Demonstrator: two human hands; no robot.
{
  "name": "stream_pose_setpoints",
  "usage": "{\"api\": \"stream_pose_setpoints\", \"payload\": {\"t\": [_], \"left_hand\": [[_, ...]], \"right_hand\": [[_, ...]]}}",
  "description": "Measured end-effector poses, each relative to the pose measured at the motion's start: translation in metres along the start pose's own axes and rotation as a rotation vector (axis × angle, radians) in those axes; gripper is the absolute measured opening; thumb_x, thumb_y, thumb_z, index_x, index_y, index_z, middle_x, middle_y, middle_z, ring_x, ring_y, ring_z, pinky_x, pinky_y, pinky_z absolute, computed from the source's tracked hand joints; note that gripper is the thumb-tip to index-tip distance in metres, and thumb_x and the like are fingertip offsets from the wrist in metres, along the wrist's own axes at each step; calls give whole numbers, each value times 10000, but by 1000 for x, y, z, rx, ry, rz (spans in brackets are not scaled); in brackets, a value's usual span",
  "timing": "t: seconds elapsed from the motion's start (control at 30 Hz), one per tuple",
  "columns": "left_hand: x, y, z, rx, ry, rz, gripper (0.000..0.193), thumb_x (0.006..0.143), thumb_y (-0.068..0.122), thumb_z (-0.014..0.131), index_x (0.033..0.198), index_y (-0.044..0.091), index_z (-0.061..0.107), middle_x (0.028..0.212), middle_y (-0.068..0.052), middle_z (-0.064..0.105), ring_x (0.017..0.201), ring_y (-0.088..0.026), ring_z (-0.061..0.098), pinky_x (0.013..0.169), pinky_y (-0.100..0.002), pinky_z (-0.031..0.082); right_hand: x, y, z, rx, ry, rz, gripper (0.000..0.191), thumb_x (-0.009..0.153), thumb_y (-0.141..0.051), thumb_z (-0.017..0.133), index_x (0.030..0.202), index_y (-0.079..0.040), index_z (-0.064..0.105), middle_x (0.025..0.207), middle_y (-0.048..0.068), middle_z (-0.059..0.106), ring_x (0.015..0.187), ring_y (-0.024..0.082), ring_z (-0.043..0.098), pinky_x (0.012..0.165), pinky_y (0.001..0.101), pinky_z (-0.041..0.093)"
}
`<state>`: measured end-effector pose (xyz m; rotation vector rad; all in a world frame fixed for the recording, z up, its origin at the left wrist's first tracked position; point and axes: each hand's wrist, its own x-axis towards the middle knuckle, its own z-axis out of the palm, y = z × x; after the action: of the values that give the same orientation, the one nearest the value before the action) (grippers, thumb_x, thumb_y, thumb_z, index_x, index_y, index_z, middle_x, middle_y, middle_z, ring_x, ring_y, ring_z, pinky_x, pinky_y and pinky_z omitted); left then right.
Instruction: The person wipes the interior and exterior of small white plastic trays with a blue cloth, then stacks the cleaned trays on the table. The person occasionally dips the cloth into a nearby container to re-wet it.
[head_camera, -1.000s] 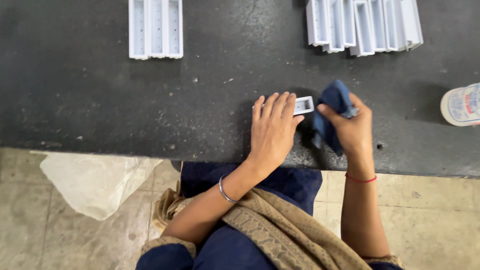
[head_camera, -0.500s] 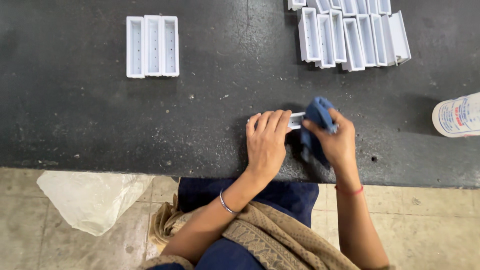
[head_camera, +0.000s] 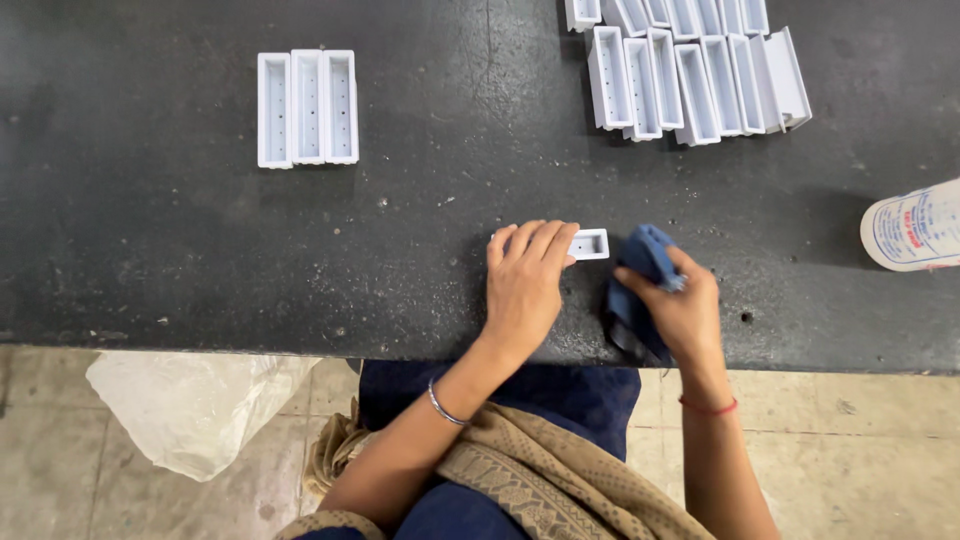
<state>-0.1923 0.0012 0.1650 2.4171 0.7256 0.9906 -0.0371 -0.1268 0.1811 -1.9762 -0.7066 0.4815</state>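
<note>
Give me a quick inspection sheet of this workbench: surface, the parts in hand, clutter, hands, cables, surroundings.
Surface: dark speckled worktop, dusty, with small white flecks.
Job's things: one small white plastic tray lies flat under the left hand's fingertips; a blue cloth is bunched in the right hand.
Clutter: three white trays side by side at far left; a larger row of white trays at far right; a white bottle lying on its side at the right edge.
Hands: left hand presses flat on the tray; right hand grips the cloth.
Cables: nothing seen.
Surroundings: tiled floor with a translucent plastic bag below the bench.
</note>
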Motion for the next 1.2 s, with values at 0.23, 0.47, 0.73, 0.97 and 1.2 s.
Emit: {"api": "stream_pose_setpoints", "payload": {"t": [0.23,0.47,0.73,0.97,1.2], "left_hand": [[31,-41,-17,-58,-100,275,435,881,32,625,1274,214,671,1449,-37,613,1415,-303,473,1175,-558,255],[23,-31,-28,-164,67,-305,364,1040,122,596,1403,93,584,1167,-118,682,1117,-271,637,1017,-447,485],[20,-23,0,-259,-108,-421,714,986,341,632,1520,-26,331,673,-123,701,598,-356,688,619,-495,531],[19,-26,18,-304,-146,-463,703,993,238,560,1591,30,255,727,-154,714,639,-395,686,635,-542,525],[17,-31,25,-234,-148,-416,685,1006,246,562,1595,46,274,707,-213,694,630,-450,657,640,-569,516]], "right_hand": [[-8,11,-28,124,98,66,259,849,-86,837,1076,-20,732,937,1,719,824,76,631,767,256,521],[-5,-2,-17,129,47,22,259,851,-78,835,1084,-14,742,950,2,727,841,78,640,785,255,526],[9,-30,7,85,-113,31,320,816,-127,850,1106,-33,752,935,27,733,805,82,628,746,285,535],[19,-39,34,-92,-154,-77,368,796,-165,863,1118,-32,745,947,56,778,849,86,648,801,296,541],[86,-48,67,6,-124,-258,399,833,-142,845,1186,-16,710,1003,61,772,884,78,670,814,285,554]]}}
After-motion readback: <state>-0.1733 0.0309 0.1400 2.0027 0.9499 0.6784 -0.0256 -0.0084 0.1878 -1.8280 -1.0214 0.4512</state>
